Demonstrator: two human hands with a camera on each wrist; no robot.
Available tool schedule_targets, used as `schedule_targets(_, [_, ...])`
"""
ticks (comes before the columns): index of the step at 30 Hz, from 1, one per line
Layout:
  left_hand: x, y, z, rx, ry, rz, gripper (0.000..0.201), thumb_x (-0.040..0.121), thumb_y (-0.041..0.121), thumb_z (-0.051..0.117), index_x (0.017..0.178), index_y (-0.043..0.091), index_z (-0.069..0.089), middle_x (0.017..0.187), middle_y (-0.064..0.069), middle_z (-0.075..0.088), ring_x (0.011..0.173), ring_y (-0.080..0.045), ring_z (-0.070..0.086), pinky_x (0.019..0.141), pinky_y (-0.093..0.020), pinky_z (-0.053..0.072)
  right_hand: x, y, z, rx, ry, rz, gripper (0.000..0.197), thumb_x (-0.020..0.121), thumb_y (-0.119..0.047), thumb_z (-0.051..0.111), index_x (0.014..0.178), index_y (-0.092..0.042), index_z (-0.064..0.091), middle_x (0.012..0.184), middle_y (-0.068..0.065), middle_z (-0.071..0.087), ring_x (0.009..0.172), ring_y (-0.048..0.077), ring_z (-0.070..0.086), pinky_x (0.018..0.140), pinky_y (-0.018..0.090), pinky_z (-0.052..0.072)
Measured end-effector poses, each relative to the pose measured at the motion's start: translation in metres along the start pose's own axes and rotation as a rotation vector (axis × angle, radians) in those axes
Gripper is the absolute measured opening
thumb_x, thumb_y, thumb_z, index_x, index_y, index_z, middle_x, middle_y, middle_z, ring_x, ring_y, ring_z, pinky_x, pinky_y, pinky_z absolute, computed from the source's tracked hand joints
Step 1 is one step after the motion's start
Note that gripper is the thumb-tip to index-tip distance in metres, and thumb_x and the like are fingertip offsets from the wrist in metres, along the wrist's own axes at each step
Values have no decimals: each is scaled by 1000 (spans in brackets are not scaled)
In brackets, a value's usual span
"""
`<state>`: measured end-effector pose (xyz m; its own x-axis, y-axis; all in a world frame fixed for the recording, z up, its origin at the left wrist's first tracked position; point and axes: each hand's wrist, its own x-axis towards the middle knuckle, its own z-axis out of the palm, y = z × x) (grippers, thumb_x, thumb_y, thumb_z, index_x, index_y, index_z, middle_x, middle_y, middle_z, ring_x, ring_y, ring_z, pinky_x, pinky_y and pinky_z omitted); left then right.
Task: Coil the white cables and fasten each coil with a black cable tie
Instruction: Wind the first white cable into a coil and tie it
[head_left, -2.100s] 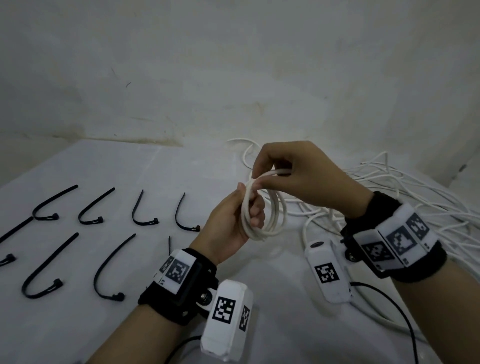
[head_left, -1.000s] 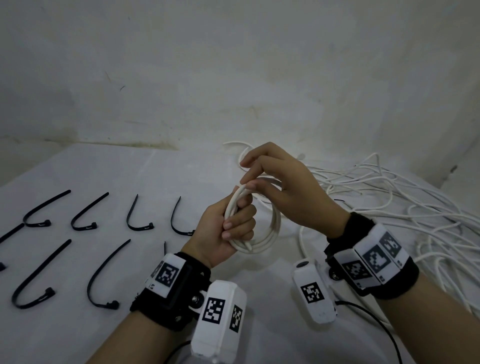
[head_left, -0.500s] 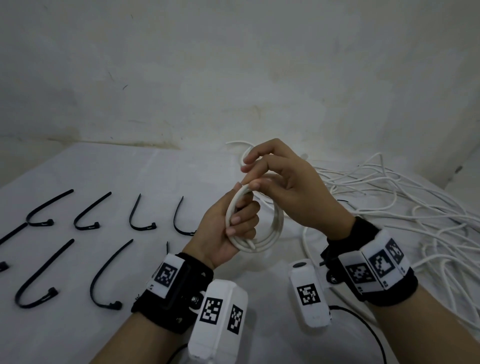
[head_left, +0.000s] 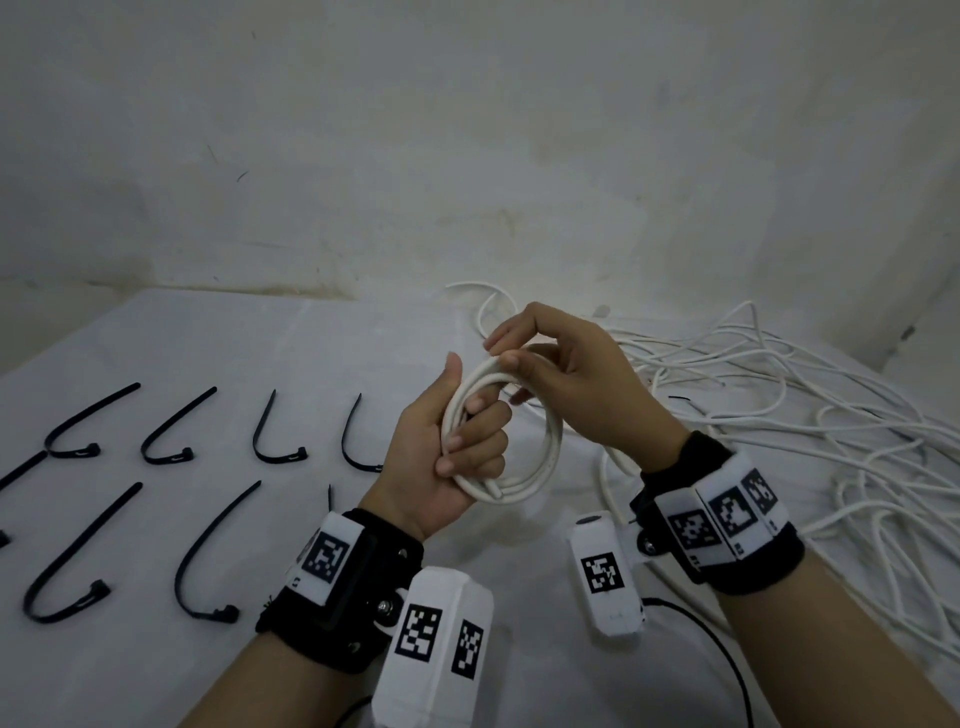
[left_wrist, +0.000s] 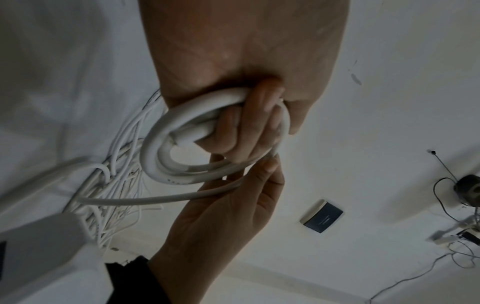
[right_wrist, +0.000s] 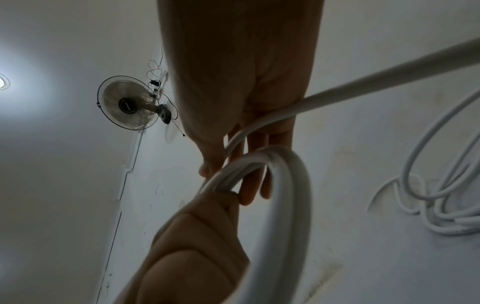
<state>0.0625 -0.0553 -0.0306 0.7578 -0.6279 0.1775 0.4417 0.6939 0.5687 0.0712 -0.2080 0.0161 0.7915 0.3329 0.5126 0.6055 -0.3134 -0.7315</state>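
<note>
A small coil of white cable (head_left: 540, 462) sits in my left hand (head_left: 441, 457), whose fingers curl round its left side with the thumb raised. In the left wrist view those fingers (left_wrist: 249, 127) wrap the coil (left_wrist: 166, 160). My right hand (head_left: 566, 374) pinches the cable's strand at the coil's top between thumb and forefinger. The free strand (left_wrist: 145, 200) trails off to a loose tangle of white cables (head_left: 810, 415) on the table at the right. In the right wrist view the strand (right_wrist: 363, 82) runs across the palm to the coil (right_wrist: 293, 185).
Several black cable ties (head_left: 171, 431) lie in two rows on the white table (head_left: 260, 343) to the left. A wall (head_left: 467, 156) rises just behind the table. A black wire (head_left: 727, 660) runs by my right forearm.
My right hand has brought another turn of cable round onto the coil's top, and the coil has grown. My left hand has kept its grip; its thumb now stands up.
</note>
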Motion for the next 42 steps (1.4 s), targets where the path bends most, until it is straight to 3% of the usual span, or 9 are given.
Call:
schedule_targets(5, [2, 3, 4, 44, 98, 50, 48, 88, 49, 40, 52, 18, 43, 35, 7, 30, 23, -2, 26, 31, -14, 22, 1, 0, -1, 14, 47, 99, 12, 94, -14, 58, 83, -10, 58, 64, -1, 60, 44, 17, 52, 46, 29, 45])
schedule_targets(10, [2, 4, 5, 126, 172, 61, 42, 86, 43, 41, 53, 18, 43, 40, 8, 28, 29, -1, 24, 34, -14, 24, 1, 2, -4, 370, -138, 518, 36, 95, -39, 47, 80, -9, 61, 50, -3, 45, 42, 9, 39, 49, 23, 39])
schedule_targets(15, [2, 3, 7, 127, 160, 48, 37, 85, 41, 43, 56, 18, 43, 45, 8, 28, 30, 0, 25, 35, -14, 25, -2, -2, -9, 572, -259, 662, 42, 87, -51, 41, 71, -13, 47, 46, -5, 32, 41, 9, 35, 50, 21, 39])
schedule_targets(22, [3, 5, 4, 109, 179, 111, 38, 85, 42, 42, 56, 18, 42, 45, 8, 27, 28, 0, 25, 32, -13, 26, -2, -10, -1, 635, -210, 595, 39, 88, -49, 43, 72, -13, 44, 44, -10, 26, 34, 3, 22, 49, 20, 28])
schedule_targets(29, [3, 9, 3, 154, 187, 134, 45, 83, 51, 39, 52, 19, 44, 41, 8, 28, 28, 0, 23, 34, -14, 24, -1, -11, 4, 568, -166, 522, 33, 85, -42, 48, 75, -10, 47, 51, -2, 41, 40, 8, 33, 46, 20, 37])
schedule_targets(34, [1, 12, 3, 165, 167, 98, 52, 83, 55, 38, 47, 18, 37, 34, 7, 26, 27, -4, 12, 34, -16, 20, 0, -15, 9, 589, -169, 543, 36, 84, -46, 50, 69, -13, 43, 48, -6, 26, 38, 5, 24, 43, 19, 30])
schedule_targets(36, [1, 12, 2, 206, 149, 112, 51, 83, 54, 46, 48, 19, 39, 37, 7, 28, 28, -2, 23, 35, -15, 25, 1, -16, 9, 554, -129, 544, 39, 88, -45, 50, 65, -14, 40, 47, -7, 24, 38, 5, 21, 40, 18, 24])
schedule_targets(39, [2, 10, 3, 339, 211, 164, 34, 76, 35, 68, 54, 19, 49, 50, 5, 39, 43, -6, 41, 45, -19, 40, 3, -18, 7, 511, -47, 521, 43, 94, -42, 47, 63, -16, 36, 50, -6, 21, 39, 6, 18, 38, 18, 20])
schedule_targets(42, [3, 6, 2, 521, 330, 211, 29, 73, 36, 66, 66, 12, 52, 60, 1, 48, 51, -9, 49, 50, -22, 47, 4, -18, 3, 499, 5, 495, 43, 92, -43, 49, 62, -16, 35, 51, -4, 18, 38, 7, 17, 39, 19, 17])
